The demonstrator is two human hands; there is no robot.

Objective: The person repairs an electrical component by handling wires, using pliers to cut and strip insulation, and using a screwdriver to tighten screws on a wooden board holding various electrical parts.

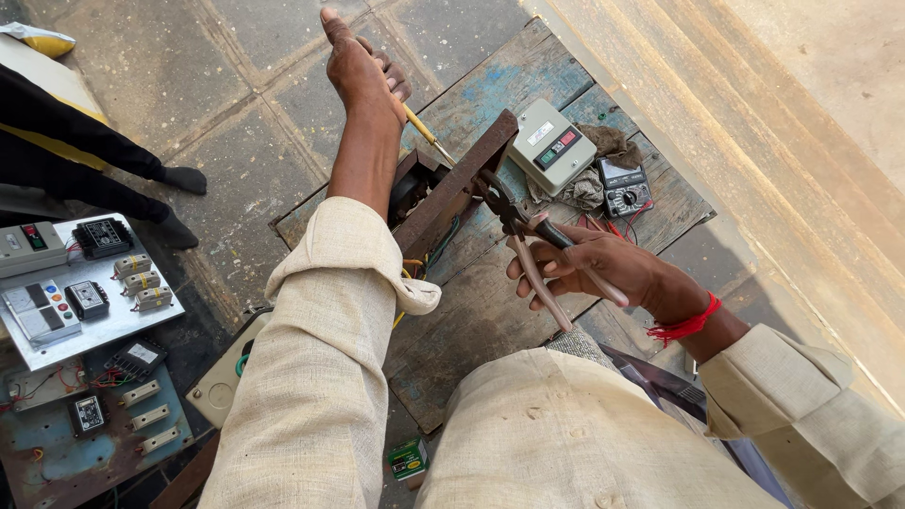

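The pliers (528, 250), dark steel with worn tan handles, lie in the right hand (594, 269), fingers wrapped around the handles; the nose points at a rusty iron bracket (452, 193) on the weathered plank tabletop (471, 320). The left hand (363, 71) is raised, fingers curled over a yellow-handled screwdriver (426, 132) whose grip is mostly hidden. Behind sit a grey switch box (551, 146), a crumpled rag (603, 165) and a multimeter (624, 188).
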